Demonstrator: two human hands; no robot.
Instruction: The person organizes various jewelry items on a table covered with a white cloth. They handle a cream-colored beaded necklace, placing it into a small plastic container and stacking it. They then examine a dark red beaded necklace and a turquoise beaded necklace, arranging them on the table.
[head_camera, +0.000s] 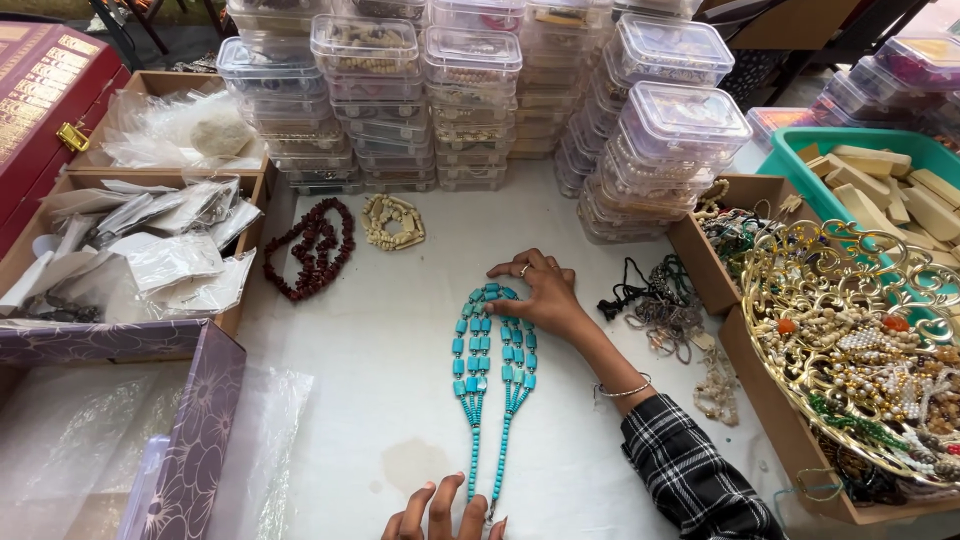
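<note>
A turquoise multi-strand bead necklace (495, 360) lies stretched out on the white table cover (380, 380). My right hand (545, 295), in a plaid sleeve with a ring and a thin bangle, rests with spread fingers on the necklace's upper loop. At the bottom edge of the view, my left hand (445, 515) has its fingertips at the necklace's thin lower end and appears to pinch it. Most of the left hand is out of frame.
A dark red bead necklace (312, 248) and a cream bead necklace (393, 222) lie further back. Stacks of clear plastic boxes (470, 90) line the far side. A gold filigree tray (860, 340) of beads, a green bin (800, 150), cardboard boxes (150, 250) and a purple box (195, 420) flank the table.
</note>
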